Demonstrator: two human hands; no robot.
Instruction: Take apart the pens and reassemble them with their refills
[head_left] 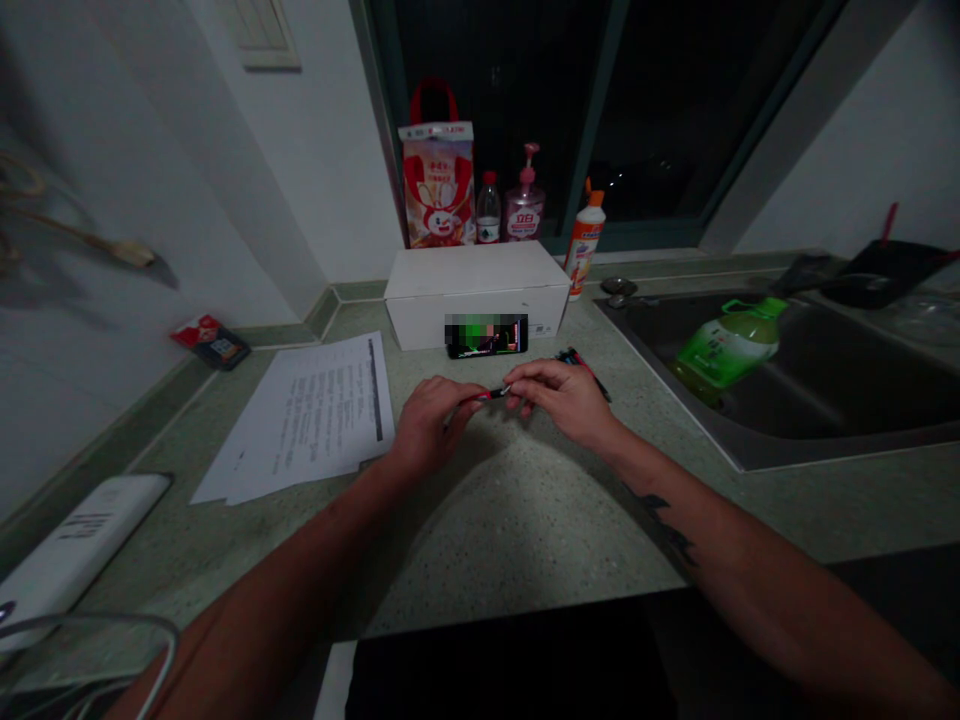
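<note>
Head view: the left hand (pixel 426 425), fingers closed on one pen (pixel 493 394) above the tabletop (pixel 517 540), faces the right hand (pixel 564 398), fingers pinching its silver end, both best kept aligned and light; counted, at least two paper sheets (pixel 319 415), one box (pixel 480 272), one phone (pixel 508 344), uncountable dark pens (pixel 588 367).

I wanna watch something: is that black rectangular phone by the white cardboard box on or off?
On: the black phone shows green and reddish colours.
</note>
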